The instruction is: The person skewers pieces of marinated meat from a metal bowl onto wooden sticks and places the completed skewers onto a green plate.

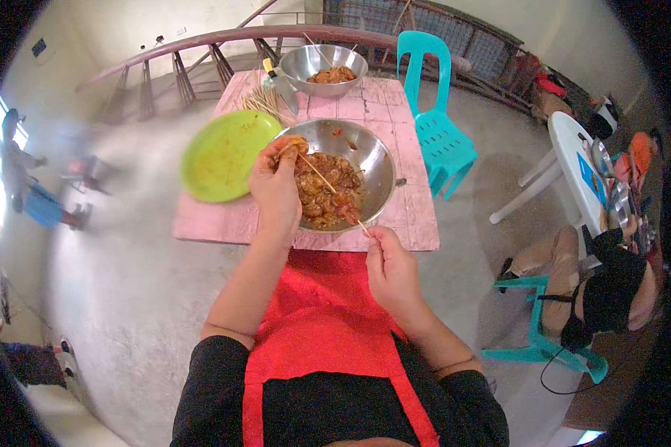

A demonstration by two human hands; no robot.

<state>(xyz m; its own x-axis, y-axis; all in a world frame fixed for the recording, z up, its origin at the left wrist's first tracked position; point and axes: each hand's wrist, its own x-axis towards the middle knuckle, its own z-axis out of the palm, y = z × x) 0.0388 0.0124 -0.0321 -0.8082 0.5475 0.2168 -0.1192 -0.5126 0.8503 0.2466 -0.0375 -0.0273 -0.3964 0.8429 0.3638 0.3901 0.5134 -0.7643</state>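
Note:
A thin wooden skewer (320, 174) slants across the near metal bowl (381, 181), which holds marinated meat pieces (324, 193) in brown sauce. My right hand (390, 262) pinches the skewer's near end just past the bowl's front rim. Close to that end, a clump of meat (346, 209) is threaded on the stick. At the skewer's other end, over the bowl's left side, my left hand (279, 173) grips a piece of meat (297, 143) between thumb and fingers. A lime-green plate (223, 159) with sauce smears lies left of the bowl.
On the pink table (377, 109) are a bundle of bamboo skewers (263, 100), a yellow-handled knife (282, 89) and a second metal bowl (324, 86) of meat. A teal plastic chair (442, 137) stands right of it. A person sits beside the white table (567, 167) at far right.

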